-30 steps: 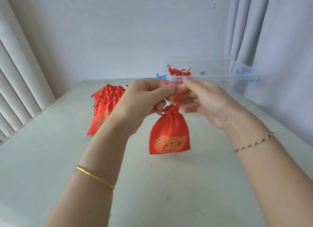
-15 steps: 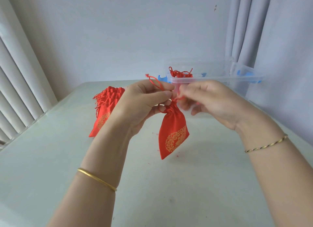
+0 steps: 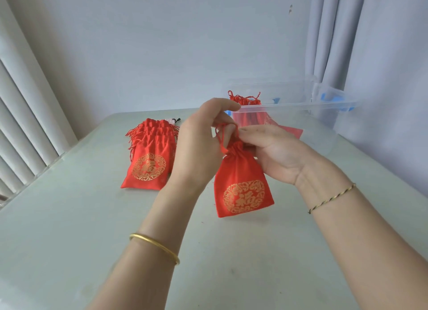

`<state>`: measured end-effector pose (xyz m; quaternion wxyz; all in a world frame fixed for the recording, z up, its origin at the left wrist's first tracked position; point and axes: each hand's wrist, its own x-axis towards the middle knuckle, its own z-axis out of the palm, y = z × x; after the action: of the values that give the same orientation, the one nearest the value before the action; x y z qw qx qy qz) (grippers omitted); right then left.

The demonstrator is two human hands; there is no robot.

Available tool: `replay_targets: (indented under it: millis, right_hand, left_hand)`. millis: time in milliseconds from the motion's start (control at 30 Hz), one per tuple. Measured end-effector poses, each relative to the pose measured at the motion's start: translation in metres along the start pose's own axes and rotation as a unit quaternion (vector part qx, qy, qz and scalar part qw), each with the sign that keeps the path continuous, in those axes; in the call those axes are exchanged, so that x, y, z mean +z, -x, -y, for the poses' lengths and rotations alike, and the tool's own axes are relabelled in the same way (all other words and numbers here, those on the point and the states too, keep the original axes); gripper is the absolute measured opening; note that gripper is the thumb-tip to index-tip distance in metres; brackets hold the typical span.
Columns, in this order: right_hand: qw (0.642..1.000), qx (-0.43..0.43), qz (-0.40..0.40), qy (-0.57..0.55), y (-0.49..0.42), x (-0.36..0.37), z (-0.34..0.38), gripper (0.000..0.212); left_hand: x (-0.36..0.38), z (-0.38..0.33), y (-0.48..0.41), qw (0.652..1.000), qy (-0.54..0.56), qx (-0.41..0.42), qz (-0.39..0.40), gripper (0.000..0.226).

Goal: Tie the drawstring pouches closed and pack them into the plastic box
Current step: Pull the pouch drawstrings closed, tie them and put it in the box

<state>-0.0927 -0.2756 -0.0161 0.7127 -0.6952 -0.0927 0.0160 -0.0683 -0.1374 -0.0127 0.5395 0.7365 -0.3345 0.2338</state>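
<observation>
Right, head view. Your left hand (image 3: 201,145) & right hand (image 3: 273,152) meet mid-frame above the table (image 3: 69,240), w/ one red pouch (image 3: 240,184) hanging between them. Its gold emblem faces you and its bottom edge is low by the tabletop; can't tell if it touches. The neck is gathered. Left hand: fingers curled, pinching the red drawstring (image 3: 222,136), which loops up over the neck. Right hand: palm toward you, fingertips & thumb pinching the pouch at its gathered neck, just beside the left fingers.

Around: a stack of pouches (image 3: 150,161) lies flat on the table left of your left forearm, well apart from the held one, w/ cords fanned at the far end. Something small & pale w/ a black tip pokes out behind it; can't ID. The clear plastic box (image 3: 301,106) sits far right on the table, behind your hands, and your left index overlaps its near rim in frame. Inside are packed pouches (image 3: 245,101), cords sticking up at the box's left end. Blue clips (image 3: 333,96) show on the box's right side. There's a gold bangle (image 3: 155,247) on your left wrist & a thin braided bracelet (image 3: 331,198) on your right.

The table is pale & glossy w/ a few dark specks. Behind it is a plain wall (image 3: 162,55), w/ vertical blinds (image 3: 23,113) left & a grey curtain (image 3: 370,55) right.
</observation>
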Motion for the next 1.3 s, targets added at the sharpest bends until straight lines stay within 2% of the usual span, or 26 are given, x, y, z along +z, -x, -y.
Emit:
replay_targets:
  millis: [167, 300, 400, 500, 567, 633, 700, 733, 800, 867, 1000, 1067, 1133, 1200, 1300]
  right_hand:
    - [0.999, 0.002, -0.045, -0.01, -0.001, 0.001, 0.003, 0.014]
    - [0.991, -0.001, -0.109, -0.081, -0.005, 0.004, 0.003, 0.03]
    - [0.988, -0.013, -0.132, -0.083, -0.005, -0.001, 0.001, 0.032]
    - [0.974, -0.011, -0.2, -0.11, -0.006, -0.01, 0.0, 0.034]
    - [0.959, -0.001, -0.234, -0.163, -0.005, -0.014, 0.0, 0.037]
    - [0.936, 0.004, -0.217, -0.278, -0.005, -0.018, 0.001, 0.037]
    - [0.904, 0.013, -0.182, -0.386, -0.005, -0.02, -0.001, 0.036]
    - [0.895, 0.025, -0.18, -0.407, -0.006, -0.02, -0.004, 0.036]
    - [0.894, 0.062, -0.206, -0.393, -0.009, -0.02, -0.01, 0.036]
    - [0.897, 0.093, -0.238, -0.36, -0.01, -0.02, -0.017, 0.035]
    - [0.903, 0.099, -0.262, -0.324, -0.011, -0.019, -0.019, 0.036]
    - [0.908, 0.083, -0.262, -0.317, -0.011, -0.019, -0.015, 0.037]
    - [0.921, 0.054, -0.25, -0.293, -0.009, -0.018, -0.009, 0.036]
    - [0.942, 0.016, -0.237, -0.236, -0.007, -0.014, -0.002, 0.034]
    - [0.964, -0.048, -0.233, -0.122, -0.003, -0.004, 0.008, 0.032]
  left_hand:
    - [0.0, 0.001, 0.001, 0.997, 0.064, -0.039, 0.0, 0.034]
    - [-0.001, 0.006, 0.0, 0.991, 0.104, -0.081, 0.023, 0.022]
    - [-0.005, 0.01, 0.0, 0.978, 0.144, -0.147, 0.03, 0.018]
    - [-0.012, 0.015, -0.002, 0.977, 0.102, -0.183, 0.047, 0.02]
    - [-0.017, 0.02, -0.002, 0.98, 0.039, -0.186, 0.063, 0.025]
    - [-0.021, 0.026, -0.002, 0.978, -0.002, -0.193, 0.073, 0.036]
    - [-0.022, 0.029, 0.0, 0.975, 0.007, -0.217, 0.053, 0.048]
    - [-0.022, 0.029, 0.0, 0.972, 0.028, -0.231, 0.031, 0.051]
    - [-0.02, 0.027, -0.002, 0.963, 0.079, -0.257, -0.011, 0.053]
    - [-0.015, 0.022, -0.003, 0.951, 0.16, -0.264, -0.016, 0.053]
    - [-0.005, 0.013, -0.002, 0.897, 0.365, -0.249, -0.013, 0.048]
    - [-0.005, 0.013, -0.001, 0.899, 0.35, -0.262, 0.012, 0.037]
    - [-0.006, 0.015, 0.0, 0.922, 0.27, -0.272, 0.053, 0.024]
    - [-0.008, 0.016, 0.001, 0.937, 0.199, -0.27, 0.095, 0.015]
    - [-0.006, 0.012, 0.002, 0.95, 0.118, -0.249, 0.146, 0.013]
